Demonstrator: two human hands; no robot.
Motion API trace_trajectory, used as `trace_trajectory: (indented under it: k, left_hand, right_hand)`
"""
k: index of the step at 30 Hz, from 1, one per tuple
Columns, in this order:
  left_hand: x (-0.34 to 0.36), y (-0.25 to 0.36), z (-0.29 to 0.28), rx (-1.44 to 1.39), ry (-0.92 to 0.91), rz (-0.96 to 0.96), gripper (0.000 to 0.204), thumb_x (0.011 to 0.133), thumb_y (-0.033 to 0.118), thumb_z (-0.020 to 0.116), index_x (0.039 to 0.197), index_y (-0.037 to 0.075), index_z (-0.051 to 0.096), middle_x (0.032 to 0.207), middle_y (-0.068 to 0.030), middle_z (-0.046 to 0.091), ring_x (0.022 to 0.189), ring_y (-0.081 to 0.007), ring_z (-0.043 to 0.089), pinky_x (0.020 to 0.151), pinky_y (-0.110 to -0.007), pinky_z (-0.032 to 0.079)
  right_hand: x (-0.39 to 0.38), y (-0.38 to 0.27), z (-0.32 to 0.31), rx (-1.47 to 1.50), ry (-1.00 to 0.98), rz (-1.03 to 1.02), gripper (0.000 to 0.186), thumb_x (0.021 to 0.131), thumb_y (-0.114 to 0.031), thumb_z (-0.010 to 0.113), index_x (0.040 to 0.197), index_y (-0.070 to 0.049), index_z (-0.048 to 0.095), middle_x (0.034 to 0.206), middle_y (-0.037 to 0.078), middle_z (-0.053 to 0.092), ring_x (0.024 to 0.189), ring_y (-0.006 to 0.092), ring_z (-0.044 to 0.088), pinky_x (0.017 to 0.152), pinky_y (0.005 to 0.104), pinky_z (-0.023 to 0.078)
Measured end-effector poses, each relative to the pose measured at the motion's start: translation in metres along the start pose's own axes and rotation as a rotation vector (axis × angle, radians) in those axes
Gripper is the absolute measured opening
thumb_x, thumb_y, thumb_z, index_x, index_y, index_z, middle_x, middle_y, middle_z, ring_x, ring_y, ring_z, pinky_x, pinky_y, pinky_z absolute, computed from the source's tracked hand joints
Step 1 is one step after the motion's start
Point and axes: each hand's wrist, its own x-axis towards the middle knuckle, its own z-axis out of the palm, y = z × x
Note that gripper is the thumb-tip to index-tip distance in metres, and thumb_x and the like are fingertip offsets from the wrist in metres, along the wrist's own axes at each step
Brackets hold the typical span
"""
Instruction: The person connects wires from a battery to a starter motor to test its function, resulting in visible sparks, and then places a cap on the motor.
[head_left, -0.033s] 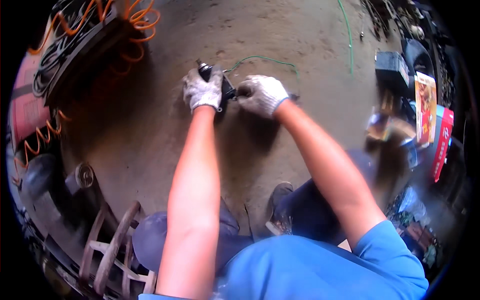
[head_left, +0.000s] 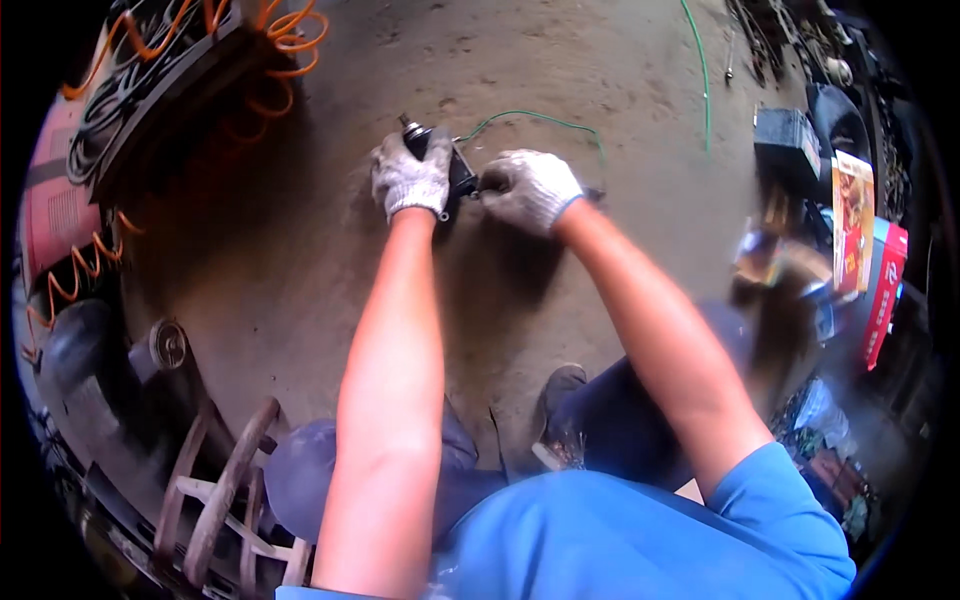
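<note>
My left hand [head_left: 410, 182], in a whitish knitted glove, is wrapped over a dark block-shaped mechanical part [head_left: 462, 174] just above the floor. A silver cylindrical fitting [head_left: 412, 127] sticks out at its far end. My fingers and palm hide much of the part, so its exact kind is unclear. On its right side, my gloved right hand [head_left: 530, 190] is closed with the fingertips together by a small protruding bit. What those fingertips pinch, if anything, is too small to make out. A thin green wire [head_left: 545, 117] arcs over the floor from near the part to behind my right hand.
Grimy concrete floor [head_left: 600, 60] spreads around my hands. To the left stand a red machine [head_left: 65, 225], orange coiled hoses [head_left: 290, 45] and a metal frame [head_left: 225, 500]. On the right are a dark box [head_left: 785, 140], cardboard packages [head_left: 852, 225] and clutter. A second green line [head_left: 703, 80] lies farther off.
The whole view has shifted very slightly. Both hands keep the same grip and place relative to the dark part.
</note>
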Motion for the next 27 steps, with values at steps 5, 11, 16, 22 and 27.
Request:
trace_trajectory:
  k: [5,11,16,22,27]
  left_hand:
    - [-0.001,-0.004,0.002,-0.018,0.027,0.016,0.085,0.083,0.073,0.071,0.131,0.004,0.065,0.135,-0.0274,0.063,0.13,-0.0436,0.059,0.11,-0.052,0.048]
    - [-0.002,-0.001,0.001,-0.042,0.021,0.021,0.082,0.083,0.074,0.071,0.125,0.003,0.067,0.131,-0.0279,0.065,0.127,-0.0438,0.061,0.107,-0.052,0.049]
    - [-0.003,0.002,-0.001,-0.034,0.001,0.006,0.077,0.085,0.07,0.072,0.125,0.004,0.065,0.131,-0.0264,0.063,0.126,-0.0433,0.061,0.107,-0.051,0.049]
    - [-0.003,0.003,-0.002,-0.038,-0.012,0.006,0.076,0.085,0.067,0.073,0.126,0.004,0.064,0.132,-0.0252,0.063,0.126,-0.0427,0.061,0.108,-0.051,0.049]
    - [-0.002,0.0,0.002,-0.071,0.022,0.021,0.082,0.083,0.071,0.072,0.127,0.003,0.065,0.131,-0.0285,0.064,0.126,-0.0455,0.061,0.107,-0.053,0.05]
  right_hand:
    - [0.002,0.001,0.007,0.028,0.003,0.032,0.027,0.085,-0.036,0.067,0.1,-0.02,0.082,0.102,0.013,0.078,0.099,0.0379,0.073,0.088,0.0485,0.058]
    - [0.001,-0.002,0.004,0.004,0.021,0.078,0.028,0.083,-0.037,0.068,0.097,-0.015,0.081,0.102,0.016,0.077,0.097,0.039,0.073,0.086,0.0492,0.058]
    - [0.003,-0.004,0.004,-0.024,-0.002,0.104,0.03,0.083,-0.038,0.069,0.097,-0.014,0.08,0.102,0.016,0.077,0.097,0.0393,0.073,0.086,0.0493,0.058]
    - [0.005,-0.005,0.007,-0.056,0.019,0.101,0.031,0.084,-0.04,0.07,0.095,-0.014,0.08,0.1,0.017,0.077,0.097,0.0394,0.073,0.086,0.0498,0.058]
    - [0.004,-0.006,0.009,-0.085,0.024,0.087,0.031,0.085,-0.041,0.07,0.095,-0.015,0.081,0.099,0.017,0.077,0.095,0.039,0.074,0.085,0.0501,0.058]
